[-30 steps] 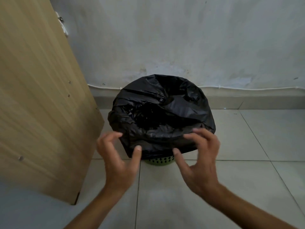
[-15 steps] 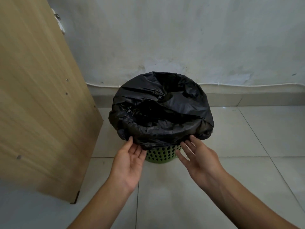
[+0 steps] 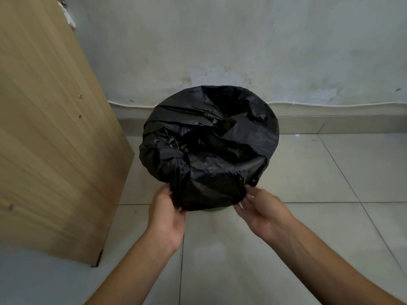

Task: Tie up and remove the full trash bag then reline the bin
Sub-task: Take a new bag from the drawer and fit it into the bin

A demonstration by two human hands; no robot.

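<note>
Your bin (image 3: 214, 209) stands on the tiled floor (image 3: 319, 183), close to the wall (image 3: 242, 40), and almost all of it is hidden under the black trash bag (image 3: 209, 146) that lines it. Only a thin green sliver of the bin shows below the bag's near edge. The bag's top is folded out over the bin's rim, and its crumpled middle sags inward.

Your left hand (image 3: 166, 216) is at the near left of the bin, fingers curled up against the hanging fold of the bag. Its grip is narrow and pinches the plastic at that edge. Your right hand (image 3: 262, 211) is at the near right of the bin, fingers bent loosely and partly spread. Its fingertips (image 3: 246, 195) touch the bag's lower edge, but you cannot tell whether that grip has closed on the plastic.

A wooden panel (image 3: 48, 128) leans up to the left of the bin, apart from it. A white cable (image 3: 330, 103) runs along the wall behind the bin.
</note>
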